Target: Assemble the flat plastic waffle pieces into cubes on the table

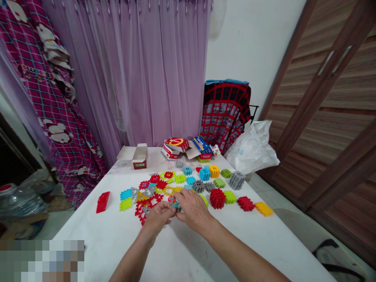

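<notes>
Over the near middle of the white table (96, 250), my left hand (158, 217) and my right hand (194, 207) meet around small interlocking plastic pieces (175, 203) with grey, red and blue parts. Fingers of both hands are closed on them and hide much of their shape. Just left of and behind my left hand lies a spread of red lattice pieces (143, 205). Past my right hand stands a red stack of notched tiles (217, 198), with a green tile (230, 197) beside it.
Grey (237, 180), blue (205, 174) and orange stacks (214, 171) stand farther back. A red plastic piece (102, 202) lies at the left. Opened boxes (139, 156) line the far edge, and a white bag (252, 147) stands by the right edge.
</notes>
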A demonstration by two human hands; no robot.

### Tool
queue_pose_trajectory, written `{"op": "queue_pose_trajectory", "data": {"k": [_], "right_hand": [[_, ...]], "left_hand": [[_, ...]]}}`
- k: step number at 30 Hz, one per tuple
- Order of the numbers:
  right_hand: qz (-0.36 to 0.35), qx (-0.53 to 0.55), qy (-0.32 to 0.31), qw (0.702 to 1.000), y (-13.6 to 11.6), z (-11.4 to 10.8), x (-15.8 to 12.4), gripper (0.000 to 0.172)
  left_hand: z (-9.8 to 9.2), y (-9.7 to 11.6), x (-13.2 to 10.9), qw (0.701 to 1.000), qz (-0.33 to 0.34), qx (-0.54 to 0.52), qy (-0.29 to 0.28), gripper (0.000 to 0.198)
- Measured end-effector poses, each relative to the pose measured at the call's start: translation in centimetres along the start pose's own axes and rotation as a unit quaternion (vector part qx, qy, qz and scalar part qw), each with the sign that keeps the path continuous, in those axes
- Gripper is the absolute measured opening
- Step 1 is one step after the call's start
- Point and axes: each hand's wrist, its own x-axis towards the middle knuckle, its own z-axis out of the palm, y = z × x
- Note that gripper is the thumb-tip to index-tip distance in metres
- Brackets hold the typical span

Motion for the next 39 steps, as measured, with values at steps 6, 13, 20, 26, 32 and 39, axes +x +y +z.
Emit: {"op": "queue_pose_trajectory", "data": {"k": [6,13,20,26,32,39], "right_hand": [[0.001,0.038,0.001,0.999,5.0,-1.2,0.2,0.052],[0.099,-0.001,-0.053,0.994,14.6,-3.6,2.8,0.057],[0.047,-0.051,-0.139,0.988,16.1,-1.8,5.6,0.061],[0.034,-0.074,-0.177,0.981,16.1,-0.5,7.3,0.062],[0.036,-0.077,-0.196,0.977,16.4,0.0,8.0,0.064],[0.034,-0.089,-0.206,0.974,16.3,0.4,8.2,0.062]], "left_hand": [[-2.7,-0.3,-0.3,0.996,0.069,0.055,0.033,0.044],[-7.0,-3.4,-0.2,0.877,0.278,0.285,0.269,0.029],[-8.1,-5.5,0.5,0.781,0.402,0.369,0.303,0.026],[-8.3,-5.8,0.7,0.780,0.393,0.378,0.308,0.027],[-8.3,-6.0,0.7,0.779,0.391,0.384,0.304,0.027],[-8.4,-5.9,0.6,0.792,0.373,0.377,0.302,0.027]]}}
